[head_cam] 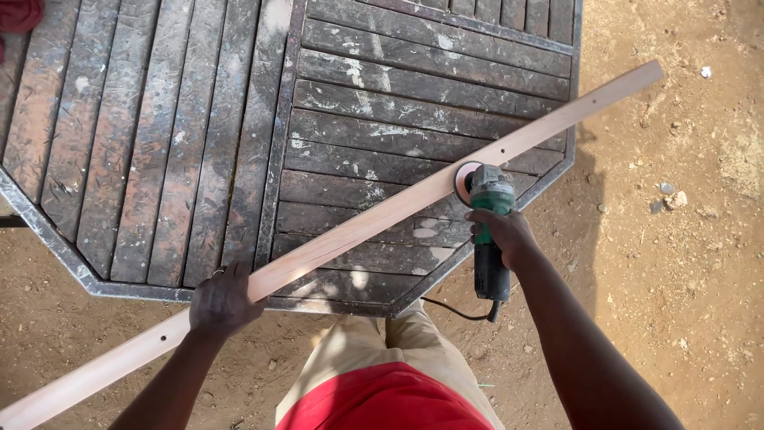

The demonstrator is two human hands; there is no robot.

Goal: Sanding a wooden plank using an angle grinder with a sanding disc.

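Note:
A long pale wooden slat (pixel 374 220) with small drilled holes lies diagonally across a dark slatted octagonal table (pixel 159 143), both ends sticking out past the table's edges. My left hand (pixel 223 301) grips the slat near the table's front edge. My right hand (pixel 500 235) holds a green and black angle grinder (pixel 489 231); its round sanding disc (pixel 465 180) rests against the slat's near edge.
The table's metal rim (pixel 87 279) frames weathered, paint-flecked planks. A black power cord (pixel 450 310) trails from the grinder's rear. Sandy ground with small stones (pixel 668 199) surrounds the table. My beige trousers and red shirt (pixel 382 390) show below.

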